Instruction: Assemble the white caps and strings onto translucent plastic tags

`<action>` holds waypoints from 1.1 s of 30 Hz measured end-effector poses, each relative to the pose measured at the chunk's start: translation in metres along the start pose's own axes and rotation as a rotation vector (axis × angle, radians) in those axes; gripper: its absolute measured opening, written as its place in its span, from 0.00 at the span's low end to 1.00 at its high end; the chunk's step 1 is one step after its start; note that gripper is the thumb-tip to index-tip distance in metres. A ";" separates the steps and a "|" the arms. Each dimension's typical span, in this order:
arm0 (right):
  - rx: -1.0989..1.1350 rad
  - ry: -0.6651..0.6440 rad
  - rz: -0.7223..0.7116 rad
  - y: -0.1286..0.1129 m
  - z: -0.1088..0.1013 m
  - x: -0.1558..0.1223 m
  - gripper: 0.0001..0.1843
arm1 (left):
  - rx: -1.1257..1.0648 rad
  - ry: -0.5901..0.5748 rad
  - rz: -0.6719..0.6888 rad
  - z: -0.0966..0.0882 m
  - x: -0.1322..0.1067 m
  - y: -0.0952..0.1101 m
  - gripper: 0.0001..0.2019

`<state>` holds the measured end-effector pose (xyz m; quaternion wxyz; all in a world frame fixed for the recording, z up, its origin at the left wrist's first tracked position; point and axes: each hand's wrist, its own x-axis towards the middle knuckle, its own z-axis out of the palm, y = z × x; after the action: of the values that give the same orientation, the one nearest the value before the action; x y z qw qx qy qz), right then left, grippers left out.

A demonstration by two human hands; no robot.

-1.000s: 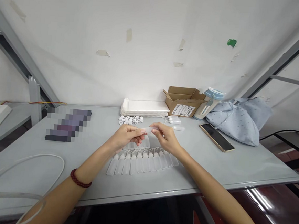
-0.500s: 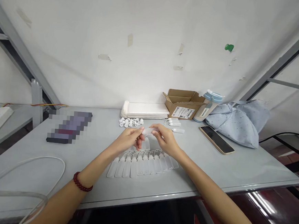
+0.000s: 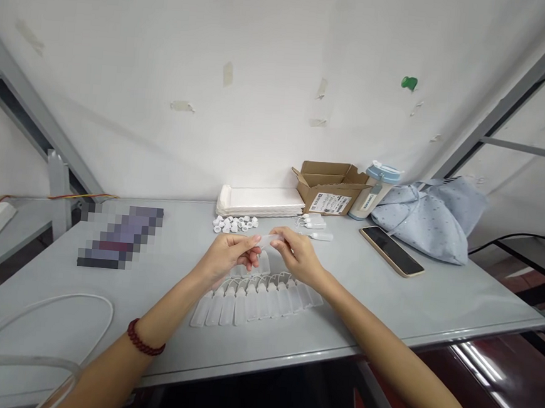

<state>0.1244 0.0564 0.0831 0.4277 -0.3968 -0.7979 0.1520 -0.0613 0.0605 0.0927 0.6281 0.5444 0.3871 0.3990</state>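
1. The left hand (image 3: 228, 254) pinches one end of a small bottle (image 3: 266, 240), pale and see-through, between thumb and forefinger, the other fingers curled loosely below.
2. The right hand (image 3: 301, 253) grasps the opposite end with thumb and fingers. So the bottle is held by both hands, above the middle of the bench (image 3: 338, 322), between its back and front edges. The fingers cover its ends, so I cannot tell whether it has a top or cord.
3. Done, it seems: a row of bottles (image 3: 251, 304) lies side by side towards the front edge, white tops facing the back edge, thin cords looping from them.
4. Behind that row lie more bottles (image 3: 262, 265), partly hidden by the left hand; how complete they are cannot be told.
5. Apparently left: a heap of loose caps (image 3: 234, 225) near the back edge, in front of a white stack (image 3: 263, 200). A few corded bottles (image 3: 316, 221) lie just in front of the cardboard box (image 3: 332, 202), with a single bottle (image 3: 321, 237) nearer the front edge than they are.
6. Compared with half a second ago, the left fingers look tucked slightly closer under the bottle. Both hands have kept their grip, the row and heap appear unchanged, and the whole view has shifted slightly.
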 end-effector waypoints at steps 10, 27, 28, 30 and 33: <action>0.158 0.027 0.188 0.000 0.000 0.002 0.24 | 0.395 0.037 0.164 0.005 -0.005 -0.002 0.14; -0.088 0.265 0.333 0.065 -0.056 0.016 0.18 | 0.864 0.444 0.201 -0.057 0.025 -0.006 0.10; -0.124 0.252 0.354 0.071 -0.064 0.015 0.18 | 0.929 0.430 0.221 -0.061 0.027 -0.009 0.09; -0.131 0.206 0.422 0.080 -0.080 0.014 0.19 | 1.016 0.390 0.257 -0.067 0.031 -0.014 0.10; -0.097 0.128 0.528 0.089 -0.097 0.010 0.18 | 1.123 0.346 0.296 -0.072 0.037 -0.024 0.13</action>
<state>0.2433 0.1115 0.0939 0.4032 -0.6199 -0.6444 0.1948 -0.1110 0.1198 0.0597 0.1104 0.7680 0.5553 0.2995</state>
